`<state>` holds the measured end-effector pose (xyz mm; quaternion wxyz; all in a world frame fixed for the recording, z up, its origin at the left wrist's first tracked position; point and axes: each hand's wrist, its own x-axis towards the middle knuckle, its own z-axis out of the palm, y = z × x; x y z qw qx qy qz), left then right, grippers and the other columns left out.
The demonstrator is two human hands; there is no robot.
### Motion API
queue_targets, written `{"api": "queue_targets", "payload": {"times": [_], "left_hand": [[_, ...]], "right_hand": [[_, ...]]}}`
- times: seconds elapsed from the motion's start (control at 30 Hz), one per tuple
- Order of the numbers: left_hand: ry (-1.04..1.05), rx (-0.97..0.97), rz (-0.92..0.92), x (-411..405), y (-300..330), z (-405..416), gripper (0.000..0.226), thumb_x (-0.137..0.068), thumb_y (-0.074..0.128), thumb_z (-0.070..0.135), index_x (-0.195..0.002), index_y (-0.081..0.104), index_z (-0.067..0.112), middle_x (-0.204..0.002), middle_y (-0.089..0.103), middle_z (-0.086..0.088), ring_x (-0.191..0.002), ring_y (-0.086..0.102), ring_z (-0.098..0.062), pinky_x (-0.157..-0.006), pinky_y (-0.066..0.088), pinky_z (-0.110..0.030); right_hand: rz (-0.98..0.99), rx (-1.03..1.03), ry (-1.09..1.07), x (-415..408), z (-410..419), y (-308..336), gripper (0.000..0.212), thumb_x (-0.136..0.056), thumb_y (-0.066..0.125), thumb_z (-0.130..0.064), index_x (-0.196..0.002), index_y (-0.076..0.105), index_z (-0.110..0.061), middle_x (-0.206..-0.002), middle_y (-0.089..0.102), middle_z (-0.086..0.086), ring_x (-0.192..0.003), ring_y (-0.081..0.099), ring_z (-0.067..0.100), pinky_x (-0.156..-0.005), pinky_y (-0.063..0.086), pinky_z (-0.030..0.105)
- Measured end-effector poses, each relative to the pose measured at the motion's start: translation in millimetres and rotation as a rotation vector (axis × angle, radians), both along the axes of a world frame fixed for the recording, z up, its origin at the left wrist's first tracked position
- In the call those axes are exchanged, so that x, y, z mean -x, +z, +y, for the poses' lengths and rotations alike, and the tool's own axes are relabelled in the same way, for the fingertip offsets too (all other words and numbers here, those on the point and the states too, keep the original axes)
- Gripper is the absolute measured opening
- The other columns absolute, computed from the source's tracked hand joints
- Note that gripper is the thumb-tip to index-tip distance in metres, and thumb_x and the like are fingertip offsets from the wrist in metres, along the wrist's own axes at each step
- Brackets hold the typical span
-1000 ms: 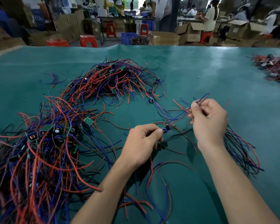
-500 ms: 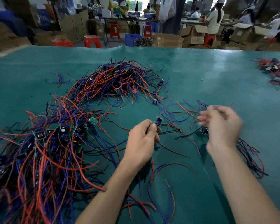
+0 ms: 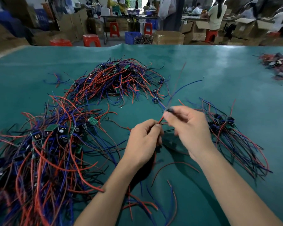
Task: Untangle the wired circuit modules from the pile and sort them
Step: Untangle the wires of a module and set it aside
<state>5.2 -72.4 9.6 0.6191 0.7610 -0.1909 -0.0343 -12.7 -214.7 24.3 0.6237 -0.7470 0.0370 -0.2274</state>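
Above the middle of the green mat (image 3: pixel 219 82), a small dark module (image 3: pixel 169 109), blurred, is being pinched by the right hand (image 3: pixel 189 128), with blue and brown leads (image 3: pixel 180 90) being flung upward from it. A red wire (image 3: pixel 161 119) running from that module is being pinched by the left hand (image 3: pixel 144 141), the two hands almost touching. A large tangled pile (image 3: pixel 39 152) is being left along the near left edge, a second pile (image 3: pixel 114 79) beyond it. A sorted bundle (image 3: pixel 232 136) is being kept just right of the right hand. Bare mat is being left open between that bundle and a far-right heap (image 3: pixel 279 66).
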Motion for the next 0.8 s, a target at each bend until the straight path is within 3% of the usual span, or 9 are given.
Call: {"api": "queue_targets", "payload": {"times": [0.1, 0.2, 0.3, 0.43, 0.6, 0.7, 0.73, 0.8], "left_hand": [[-0.026, -0.057, -0.038, 4, 1, -2, 0.026, -0.088, 0.047, 0.027, -0.07, 0.059, 0.013, -0.055, 0.061, 0.002, -0.053, 0.052, -0.01, -0.058, 0.044, -0.029], [-0.045, -0.087, -0.067, 6, 1, -2, 0.025, -0.087, 0.047, 0.028, -0.071, 0.06, 0.014, -0.057, 0.063, 0.002, -0.055, 0.054, -0.009, -0.064, 0.047, -0.03], [-0.045, -0.103, -0.089, 5, 0, -1, 0.022, -0.087, 0.048, 0.024, -0.071, 0.061, 0.015, -0.059, 0.064, 0.002, -0.058, 0.056, -0.009, -0.066, 0.048, -0.03], [0.0, -0.084, -0.076, 6, 0, 1, 0.022, -0.088, 0.049, 0.023, -0.072, 0.062, 0.018, -0.058, 0.064, 0.006, -0.062, 0.063, -0.012, -0.071, 0.051, -0.031], [0.025, -0.088, -0.056, 4, -1, -2, 0.026, -0.09, 0.053, 0.025, -0.065, 0.061, 0.022, -0.055, 0.062, 0.008, -0.054, 0.055, -0.009, -0.059, 0.045, -0.027], [0.036, -0.087, -0.055, 5, 0, -1, 0.043, -0.091, 0.056, 0.017, -0.053, 0.054, 0.035, -0.049, 0.052, 0.016, -0.047, 0.044, 0.003, -0.052, 0.035, -0.017], [0.036, -0.091, -0.055, 4, -1, 0, 0.042, -0.091, 0.056, 0.016, -0.054, 0.055, 0.034, -0.05, 0.054, 0.015, -0.049, 0.046, 0.003, -0.054, 0.036, -0.02], [0.037, -0.09, -0.05, 3, -1, -1, 0.032, -0.092, 0.054, 0.019, -0.062, 0.059, 0.027, -0.056, 0.062, 0.01, -0.053, 0.053, -0.004, -0.058, 0.042, -0.026]], "right_hand": [[-0.072, -0.127, -0.2, -1, -18, 7, 0.02, -0.092, 0.074, -0.011, -0.077, 0.075, -0.025, -0.068, 0.069, -0.007, -0.064, 0.057, 0.012, -0.048, 0.043, 0.02], [-0.159, -0.227, -0.329, 3, -31, 19, 0.018, -0.094, 0.071, -0.009, -0.081, 0.071, -0.022, -0.069, 0.069, -0.007, -0.059, 0.058, 0.01, -0.047, 0.042, 0.021], [-0.242, -0.357, -0.405, 10, -33, 40, 0.017, -0.096, 0.069, -0.009, -0.082, 0.068, -0.019, -0.074, 0.069, -0.001, -0.054, 0.056, 0.008, -0.045, 0.04, 0.021], [-0.364, -0.434, -0.366, 24, -21, 89, 0.026, -0.095, 0.068, -0.013, -0.07, 0.065, -0.018, -0.064, 0.07, -0.001, -0.05, 0.054, 0.012, -0.043, 0.037, 0.024], [-0.119, -0.106, 0.103, 6, 58, 122, 0.022, -0.09, 0.075, -0.023, -0.07, 0.072, -0.014, -0.069, 0.076, 0.008, -0.049, 0.061, 0.014, -0.039, 0.038, 0.019], [0.025, 0.339, 0.331, -22, 103, 128, 0.039, -0.091, 0.073, -0.047, -0.077, 0.077, -0.01, -0.07, 0.077, 0.003, -0.055, 0.07, 0.015, -0.039, 0.044, 0.023], [0.073, 0.498, 0.365, -32, 109, 127, 0.046, -0.09, 0.071, -0.053, -0.077, 0.078, -0.01, -0.072, 0.077, 0.004, -0.061, 0.073, 0.018, -0.043, 0.05, 0.026], [0.142, 0.733, 0.288, -58, 106, 120, 0.042, -0.088, 0.071, -0.053, -0.071, 0.077, -0.015, -0.079, 0.077, 0.006, -0.077, 0.074, 0.026, -0.066, 0.061, 0.035]]}}
